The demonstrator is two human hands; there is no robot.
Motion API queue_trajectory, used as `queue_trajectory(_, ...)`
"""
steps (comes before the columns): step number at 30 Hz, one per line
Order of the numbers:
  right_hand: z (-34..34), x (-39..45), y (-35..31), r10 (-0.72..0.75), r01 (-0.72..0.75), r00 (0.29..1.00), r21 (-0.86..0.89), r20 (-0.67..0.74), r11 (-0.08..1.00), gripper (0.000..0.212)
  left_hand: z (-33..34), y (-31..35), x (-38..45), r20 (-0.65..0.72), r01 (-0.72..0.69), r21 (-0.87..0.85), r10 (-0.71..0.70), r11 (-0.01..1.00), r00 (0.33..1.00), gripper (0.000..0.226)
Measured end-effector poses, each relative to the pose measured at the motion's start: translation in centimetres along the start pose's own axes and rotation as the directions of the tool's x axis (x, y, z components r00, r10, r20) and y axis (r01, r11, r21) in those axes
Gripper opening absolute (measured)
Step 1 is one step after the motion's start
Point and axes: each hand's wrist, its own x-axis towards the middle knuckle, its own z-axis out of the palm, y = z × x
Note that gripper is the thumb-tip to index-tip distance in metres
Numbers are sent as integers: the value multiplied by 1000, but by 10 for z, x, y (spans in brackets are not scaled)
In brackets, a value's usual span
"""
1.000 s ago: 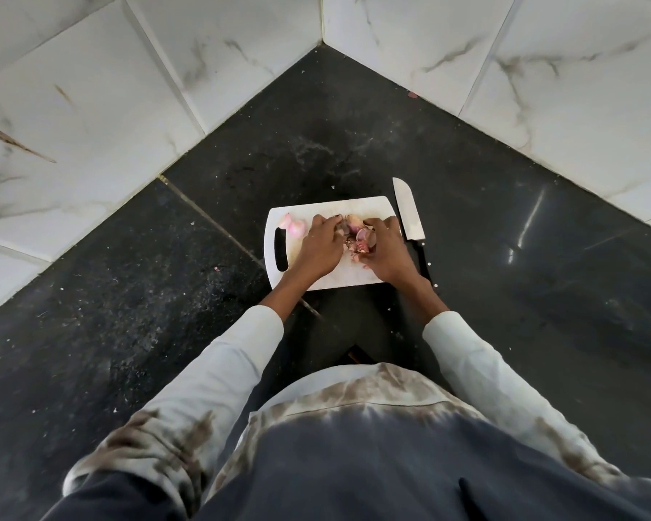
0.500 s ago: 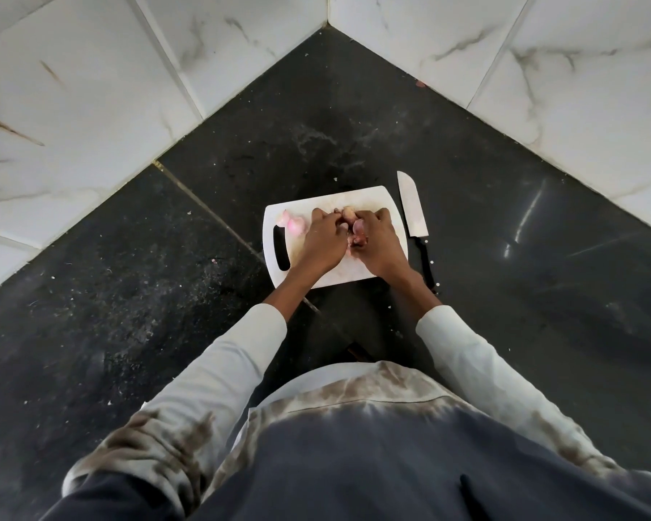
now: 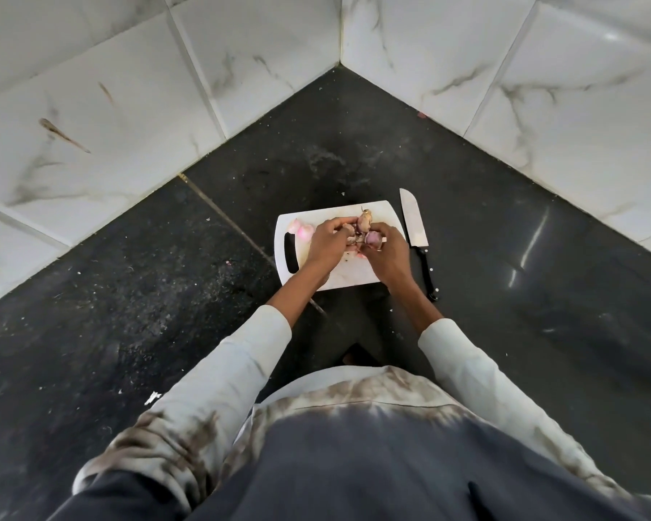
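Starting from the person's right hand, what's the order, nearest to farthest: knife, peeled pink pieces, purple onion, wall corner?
1. Purple onion: held in the right hand.
2. Knife: just to its right.
3. Peeled pink pieces: left end of the cutting board.
4. Wall corner: far behind.

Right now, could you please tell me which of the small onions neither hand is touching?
The peeled pale pink ones by the cutting board's handle slot; the other onions are bunched between the left hand and right hand.
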Motion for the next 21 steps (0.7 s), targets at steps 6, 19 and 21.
queue_trajectory(6, -10, -34, 1, -14, 16, 999, 45, -38, 999, 38, -1, 3, -35, 21, -9, -80, 10, 997, 1000, 36)
queue_trajectory(19, 11, -180, 32, 63, -58, 991, 42, -119, 997, 30, -3, -76, -141, 137, 181, -328, -143, 927, 980, 28)
queue_trajectory(21, 12, -202, 39, 65, -60, 990, 46, -124, 997, 30, 0, -90, -157, 158, 203, -344, -156, 917, 975, 29)
